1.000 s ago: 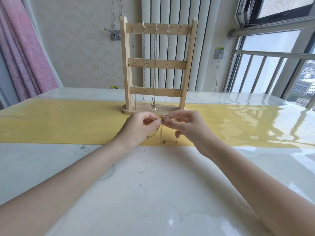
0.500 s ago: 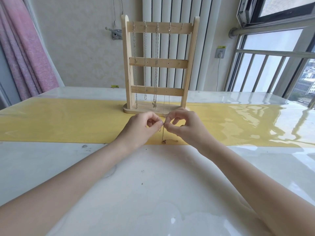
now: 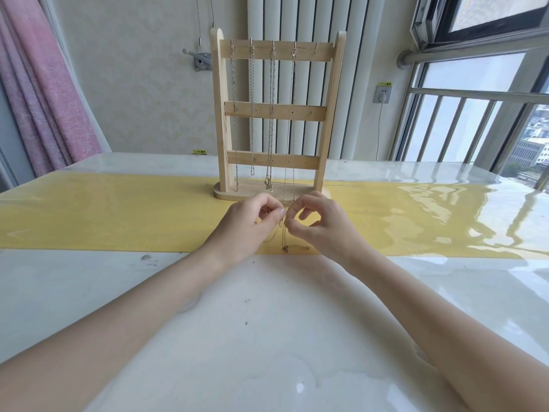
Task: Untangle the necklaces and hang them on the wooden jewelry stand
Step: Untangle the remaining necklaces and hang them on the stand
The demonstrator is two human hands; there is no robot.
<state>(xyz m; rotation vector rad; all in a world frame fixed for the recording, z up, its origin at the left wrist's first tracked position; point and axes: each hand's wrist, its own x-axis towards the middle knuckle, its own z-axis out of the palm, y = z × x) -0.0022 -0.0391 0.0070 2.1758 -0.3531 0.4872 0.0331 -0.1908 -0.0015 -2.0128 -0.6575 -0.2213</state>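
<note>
A thin gold chain necklace (image 3: 284, 233) is pinched between thumb and forefinger of the left hand (image 3: 248, 226) and of the right hand (image 3: 319, 226), just above the yellow table runner (image 3: 118, 215), where its lower end is trailed. Just beyond, silver chains (image 3: 271, 114) are hung on the pale wooden jewelry stand (image 3: 221, 120).

Glossy white table by a bright window, pale wall behind.
Yellow runner (image 3: 118, 215) crosses the table (image 3: 267, 337); pink curtain (image 3: 38, 93) at left; white ribbed radiator (image 3: 300, 22) on textured wall; socket (image 3: 382, 94) with plugged cord; railed window (image 3: 463, 120) at right, daylight glare on tabletop.
</note>
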